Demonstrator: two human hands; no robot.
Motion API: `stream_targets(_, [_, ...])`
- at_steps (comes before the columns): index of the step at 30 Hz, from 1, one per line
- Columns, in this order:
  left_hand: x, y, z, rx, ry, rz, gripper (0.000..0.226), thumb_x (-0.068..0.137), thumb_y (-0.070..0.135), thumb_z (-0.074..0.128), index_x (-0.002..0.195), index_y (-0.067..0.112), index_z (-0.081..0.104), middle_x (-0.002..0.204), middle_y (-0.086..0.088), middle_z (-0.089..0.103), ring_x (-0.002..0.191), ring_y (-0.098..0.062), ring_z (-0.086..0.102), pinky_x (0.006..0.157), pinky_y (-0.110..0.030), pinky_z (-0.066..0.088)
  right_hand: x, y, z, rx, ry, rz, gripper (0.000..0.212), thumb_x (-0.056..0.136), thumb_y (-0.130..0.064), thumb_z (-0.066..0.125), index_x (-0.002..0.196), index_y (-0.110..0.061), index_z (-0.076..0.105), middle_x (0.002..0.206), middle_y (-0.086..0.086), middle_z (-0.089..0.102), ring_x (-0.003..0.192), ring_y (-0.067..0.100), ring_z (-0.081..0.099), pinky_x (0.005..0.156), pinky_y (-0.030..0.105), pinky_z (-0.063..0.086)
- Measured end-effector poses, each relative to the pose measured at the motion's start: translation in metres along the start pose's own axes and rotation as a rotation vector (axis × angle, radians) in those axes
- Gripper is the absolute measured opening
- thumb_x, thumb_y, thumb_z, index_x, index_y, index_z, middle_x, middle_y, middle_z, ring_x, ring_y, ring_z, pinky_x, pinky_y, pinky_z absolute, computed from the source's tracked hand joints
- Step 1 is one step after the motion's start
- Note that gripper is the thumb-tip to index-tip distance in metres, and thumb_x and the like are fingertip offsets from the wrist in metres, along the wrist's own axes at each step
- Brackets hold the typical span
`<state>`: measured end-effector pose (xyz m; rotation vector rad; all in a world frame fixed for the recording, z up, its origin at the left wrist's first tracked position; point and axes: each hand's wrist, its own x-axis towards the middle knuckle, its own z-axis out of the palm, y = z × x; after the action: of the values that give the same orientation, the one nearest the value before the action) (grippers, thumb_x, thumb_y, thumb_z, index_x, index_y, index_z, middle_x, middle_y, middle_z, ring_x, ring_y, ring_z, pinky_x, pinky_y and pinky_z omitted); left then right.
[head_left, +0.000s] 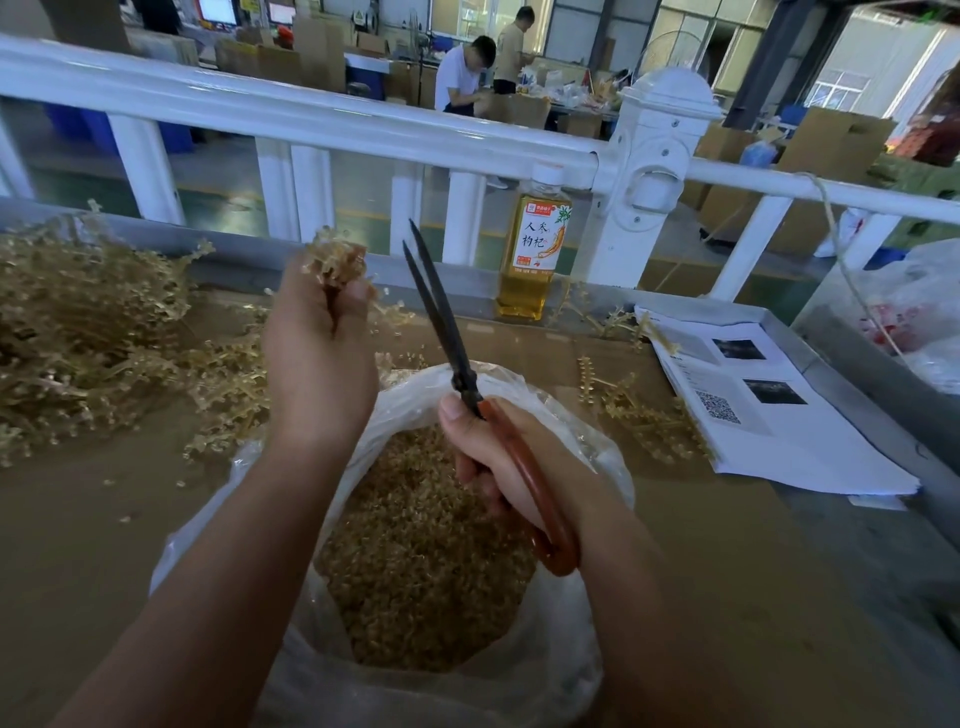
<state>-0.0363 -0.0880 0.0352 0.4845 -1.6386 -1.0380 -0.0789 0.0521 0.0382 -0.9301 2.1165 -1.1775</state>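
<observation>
The left hand (319, 358) is gripping a bunch of golden sprigs (337, 260), fingers curled tight round the stems, just above the open plastic bag (566, 670) on the bench (727, 561), likely so cuttings fall in. The right hand (498, 462) is clasping the scissors (441, 317), blades barely parted.

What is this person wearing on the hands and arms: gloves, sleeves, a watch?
Nothing visible. The left hand and right hand are bare, no gloves or rings; both forearms are uncovered to the frame's edge, with no sleeve, watch or bracelet.
</observation>
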Motion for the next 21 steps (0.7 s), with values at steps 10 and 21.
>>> stream_targets(10, [0.002,0.0,-0.004,0.13,-0.008,0.175,0.023,0.093,0.009,0.044,0.112,0.004,0.056,0.095,-0.003,0.056,0.086,-0.007,0.05,0.07,-0.009,0.037,-0.001,-0.002,0.0,-0.043,-0.116,0.028,0.034,0.088,-0.06,0.036,0.079,-0.03,0.049,0.066,-0.008,0.053,0.047,0.001,0.046,0.053,0.018,0.04])
stream_targets(21, [0.003,-0.002,-0.005,-0.061,-0.005,-0.008,0.02,0.093,0.005,0.048,0.099,0.022,0.056,0.081,0.019,0.058,0.073,0.017,0.055,0.066,-0.002,0.04,-0.002,0.0,-0.009,0.047,-0.073,0.074,0.023,0.091,-0.053,0.042,0.078,-0.034,0.046,0.07,-0.004,0.057,0.053,0.006,0.049,0.051,0.021,0.041])
